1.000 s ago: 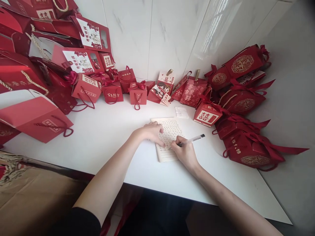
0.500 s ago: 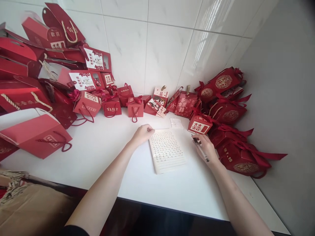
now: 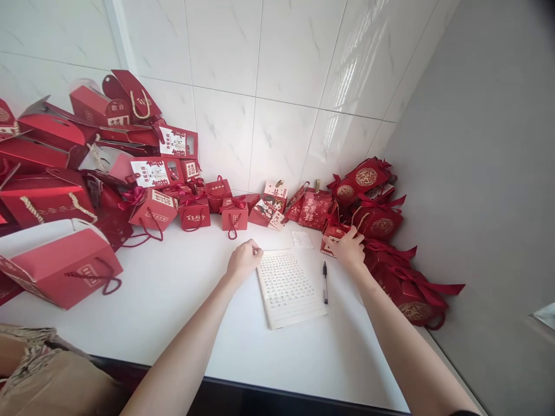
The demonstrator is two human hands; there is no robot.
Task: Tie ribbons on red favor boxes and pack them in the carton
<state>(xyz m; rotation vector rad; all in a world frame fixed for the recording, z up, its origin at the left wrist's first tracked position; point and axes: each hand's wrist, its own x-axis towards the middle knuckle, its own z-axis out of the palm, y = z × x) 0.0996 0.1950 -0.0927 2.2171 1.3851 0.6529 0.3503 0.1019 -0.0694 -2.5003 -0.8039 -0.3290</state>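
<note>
A lined notepad (image 3: 290,289) covered with rows of handwriting lies on the white table. At its top left corner, my left hand (image 3: 245,259) is closed in a pinch on the page edge. To the right of the notepad lies a black-capped clear pen (image 3: 325,283), touched by neither hand. My right hand (image 3: 349,251) is over a small red gift box (image 3: 330,245), with thumb and fingers spread in front of it. The hand covers much of the box, so the contact is partly hidden. Just above the notepad rests a small white slip of paper (image 3: 302,240).
Red gift boxes and bags (image 3: 52,196) are heaped at the left, with an open box (image 3: 78,260) in front. Smaller boxes (image 3: 195,215) line the tiled wall. Ribboned boxes (image 3: 407,289) crowd the right side by a grey panel. Brown cardboard (image 3: 56,375) sits at the lower left.
My right hand has let go of the pen, which now lies beside the notepad, and has moved up to the small red box. My left hand stays at the notepad's corner. The view has tilted up.
</note>
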